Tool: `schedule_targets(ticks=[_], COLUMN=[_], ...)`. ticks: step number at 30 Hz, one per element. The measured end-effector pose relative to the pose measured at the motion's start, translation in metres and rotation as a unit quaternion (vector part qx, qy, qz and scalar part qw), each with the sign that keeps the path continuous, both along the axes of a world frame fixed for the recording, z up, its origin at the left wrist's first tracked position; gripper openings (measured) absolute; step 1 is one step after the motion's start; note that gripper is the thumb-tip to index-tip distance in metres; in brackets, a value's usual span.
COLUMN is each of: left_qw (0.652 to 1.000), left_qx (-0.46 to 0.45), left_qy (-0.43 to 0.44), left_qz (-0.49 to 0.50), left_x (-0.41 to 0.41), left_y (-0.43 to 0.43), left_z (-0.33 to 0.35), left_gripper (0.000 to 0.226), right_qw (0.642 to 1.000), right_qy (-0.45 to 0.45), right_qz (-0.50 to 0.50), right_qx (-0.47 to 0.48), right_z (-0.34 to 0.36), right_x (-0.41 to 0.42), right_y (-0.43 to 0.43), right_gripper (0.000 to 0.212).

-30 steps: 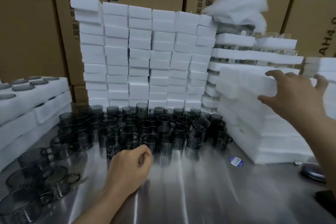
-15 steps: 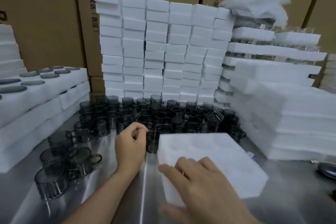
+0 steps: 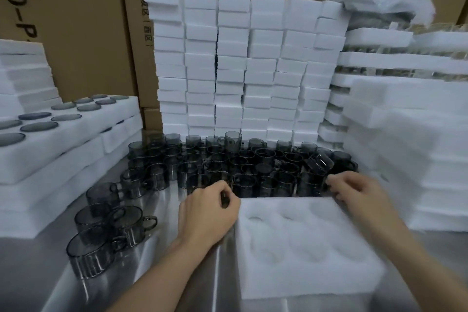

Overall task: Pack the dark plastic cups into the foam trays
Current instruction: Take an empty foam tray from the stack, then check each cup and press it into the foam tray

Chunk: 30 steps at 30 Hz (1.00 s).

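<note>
Your hands at the far edge of an empty foam tray [image 3: 304,273], with the dark plastic cups [image 3: 253,167] massed just behind it.

Your right hand [image 3: 359,195] curls its fingers over the tray's far right corner, gripping it. Your left hand [image 3: 207,213] sits at the far left corner, fingers curled; whether they pinch a cup cannot be told. The cups crowd the worktop [image 3: 177,286], their front row close against the tray. Push the light foam forward and that row would likely topple. The tilted cup [image 3: 320,163] perched on the pile could roll off.
</note>
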State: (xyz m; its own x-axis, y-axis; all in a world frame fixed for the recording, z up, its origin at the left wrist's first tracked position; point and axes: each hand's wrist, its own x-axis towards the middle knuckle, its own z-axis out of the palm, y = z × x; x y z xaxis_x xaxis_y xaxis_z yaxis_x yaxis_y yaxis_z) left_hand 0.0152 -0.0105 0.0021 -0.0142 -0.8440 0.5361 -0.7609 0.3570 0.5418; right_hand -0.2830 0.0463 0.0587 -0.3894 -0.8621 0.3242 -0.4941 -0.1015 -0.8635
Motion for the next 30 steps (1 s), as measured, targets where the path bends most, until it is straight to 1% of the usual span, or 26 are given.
schedule_targets(ticks=[1, 2, 3, 6, 8, 10, 12, 14, 16, 17, 18, 19, 21, 23, 24, 25, 26, 28, 29, 30], left_qw=[1.000, 0.999, 0.997, 0.994, 0.991, 0.991, 0.996, 0.997, 0.986, 0.979, 0.974, 0.971, 0.970, 0.958, 0.951, 0.946, 0.941, 0.932, 0.927, 0.922], left_qx=[0.011, 0.021, 0.035, 0.082, 0.094, 0.075, 0.036, -0.025, -0.085, -0.108, -0.125, -0.138, -0.177, -0.227, -0.242, -0.251, -0.257, -0.273, -0.281, -0.289], left_qy=[-0.023, -0.046, -0.063, -0.063, -0.064, -0.068, -0.037, 0.033, 0.117, 0.145, 0.155, 0.145, 0.071, -0.014, -0.040, -0.056, -0.069, -0.092, -0.102, -0.112], left_qz=[0.012, 0.021, 0.023, -0.026, -0.070, -0.083, -0.073, -0.072, -0.084, -0.095, -0.110, -0.129, -0.154, -0.173, -0.185, -0.197, -0.207, -0.219, -0.225, -0.232], left_x=[0.000, 0.001, 0.002, 0.008, 0.012, 0.013, 0.015, 0.016, 0.015, 0.012, 0.010, 0.006, 0.000, -0.004, -0.006, -0.008, -0.010, -0.014, -0.016, -0.017], left_y=[0.000, 0.000, 0.000, -0.003, -0.002, 0.003, 0.008, 0.014, 0.022, 0.026, 0.030, 0.034, 0.042, 0.047, 0.049, 0.051, 0.053, 0.057, 0.058, 0.060], left_z=[0.000, 0.001, 0.002, 0.002, 0.006, 0.012, 0.019, 0.029, 0.038, 0.042, 0.044, 0.045, 0.043, 0.039, 0.038, 0.038, 0.038, 0.040, 0.040, 0.041], left_gripper=[0.029, 0.033, 0.035, 0.029, 0.027, 0.029, 0.031, 0.028, 0.023, 0.021, 0.020, 0.018, 0.017, 0.022, 0.026, 0.030, 0.034, 0.040, 0.041, 0.040], right_qw=[0.998, 0.995, 0.993, 0.988, 0.989, 0.990, 0.990, 0.990, 0.992, 0.994, 0.995, 0.996, 0.999, 0.998, 0.994, 0.989, 0.982, 0.963, 0.952, 0.943], right_qy=[-0.059, -0.093, -0.103, -0.105, -0.090, -0.082, -0.084, -0.074, -0.051, -0.040, -0.033, -0.033, -0.008, 0.068, 0.103, 0.125, 0.140, 0.183, 0.210, 0.224], right_qz=[-0.010, -0.016, -0.016, 0.024, 0.039, 0.050, 0.061, 0.066, 0.055, 0.047, 0.039, 0.031, 0.005, -0.016, -0.004, 0.026, 0.071, 0.163, 0.193, 0.212], right_qx=[0.012, 0.026, 0.049, 0.109, 0.110, 0.102, 0.096, 0.099, 0.098, 0.094, 0.086, 0.074, 0.042, -0.006, -0.041, -0.076, -0.101, -0.112, -0.113, -0.124], right_z=[-0.007, -0.012, -0.015, -0.026, -0.030, -0.029, -0.029, -0.029, -0.032, -0.033, -0.034, -0.035, -0.032, -0.024, -0.018, -0.014, -0.010, -0.008, -0.008, -0.009], right_x=[-0.011, -0.018, -0.023, -0.024, -0.021, -0.017, -0.015, -0.014, -0.011, -0.009, -0.006, -0.004, 0.001, 0.007, 0.011, 0.016, 0.021, 0.032, 0.038, 0.042], right_y=[-0.003, -0.006, -0.008, -0.011, -0.010, -0.009, -0.009, -0.009, -0.009, -0.010, -0.010, -0.010, -0.009, -0.003, 0.002, 0.007, 0.012, 0.022, 0.025, 0.027], right_gripper=[0.023, 0.025, 0.027, 0.032, 0.033, 0.030, 0.027, 0.023, 0.021, 0.022, 0.021, 0.019, 0.018, 0.018, 0.016, 0.019, 0.031, 0.067, 0.079, 0.084])
